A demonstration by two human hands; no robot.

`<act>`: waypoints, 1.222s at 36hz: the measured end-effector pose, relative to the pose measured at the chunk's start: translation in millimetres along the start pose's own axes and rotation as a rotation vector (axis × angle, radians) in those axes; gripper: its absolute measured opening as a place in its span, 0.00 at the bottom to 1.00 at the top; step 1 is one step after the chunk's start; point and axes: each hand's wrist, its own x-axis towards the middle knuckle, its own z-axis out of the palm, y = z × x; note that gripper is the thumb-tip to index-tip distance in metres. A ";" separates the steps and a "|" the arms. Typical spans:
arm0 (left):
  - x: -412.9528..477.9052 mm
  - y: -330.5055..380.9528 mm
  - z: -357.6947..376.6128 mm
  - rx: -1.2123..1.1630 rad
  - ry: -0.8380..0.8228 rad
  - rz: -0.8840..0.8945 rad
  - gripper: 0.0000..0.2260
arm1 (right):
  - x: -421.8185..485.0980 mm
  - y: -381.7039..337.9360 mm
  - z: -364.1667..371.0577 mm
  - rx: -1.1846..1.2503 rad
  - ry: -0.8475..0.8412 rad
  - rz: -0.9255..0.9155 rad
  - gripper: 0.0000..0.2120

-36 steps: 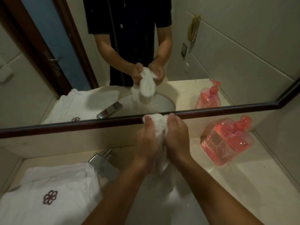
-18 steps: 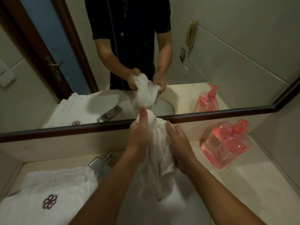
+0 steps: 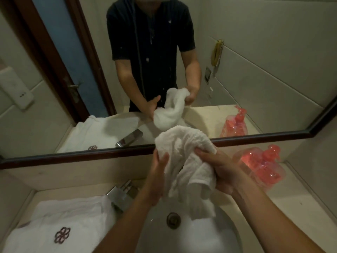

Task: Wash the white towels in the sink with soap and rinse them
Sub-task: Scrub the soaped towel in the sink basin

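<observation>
Vertically, towel (image 3: 184,156) (bunched) over sink (image 3: 228,232)

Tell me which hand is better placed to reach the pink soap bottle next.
Right. The right hand is beside the pink soap bottle; the left hand is on the faucet side, with the white towel between.

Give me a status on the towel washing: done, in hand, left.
Done: nothing visibly finished. In hand: the left hand and right hand hold a bunched white terry towel above the round white basin, apparently rubbing it; whether it is soaped is unclear. Left: the folded white towel with a maroon flower emblem lies on the counter by the chrome tap.
</observation>
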 end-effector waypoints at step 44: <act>-60.7 -144.4 -23.6 0.673 0.297 -0.092 0.29 | -51.8 191.0 -52.4 -0.760 0.447 0.153 0.12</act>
